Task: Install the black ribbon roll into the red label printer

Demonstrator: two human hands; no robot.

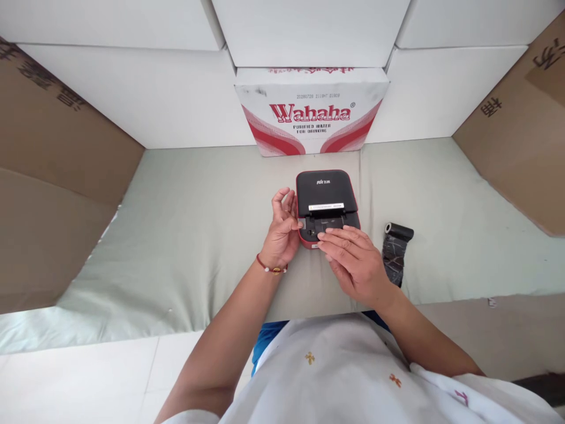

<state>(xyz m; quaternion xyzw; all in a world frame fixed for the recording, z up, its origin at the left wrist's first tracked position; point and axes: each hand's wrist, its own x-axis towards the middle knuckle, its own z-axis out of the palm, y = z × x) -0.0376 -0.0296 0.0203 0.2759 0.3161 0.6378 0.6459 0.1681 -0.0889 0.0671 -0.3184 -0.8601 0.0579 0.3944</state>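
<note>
A black machine with a red rim (pixel 326 191), which looks like a label printer, lies flat on the cloth. White lettering and a white sticker strip mark its top, and dark film shows in the recess at its front. At its left edge is my left hand (pixel 282 232), thumb touching a grey part of the front left corner, the other fingers apart and raised. My right hand (pixel 355 259) reaches over the front right, its stretched fingers lying on the front part and hiding some of it. Right of that hand lies a black film roll (pixel 399 231) with a crinkled length pulled out.
Pale green cloth (pixel 212 235) covers the table. Behind the machine stands a Wahaha water carton (pixel 313 115), against stacked white boxes (pixel 132 88). Brown cardboard boxes (pixel 57 176) flank the left side, with another brown box (pixel 521 141) on the right.
</note>
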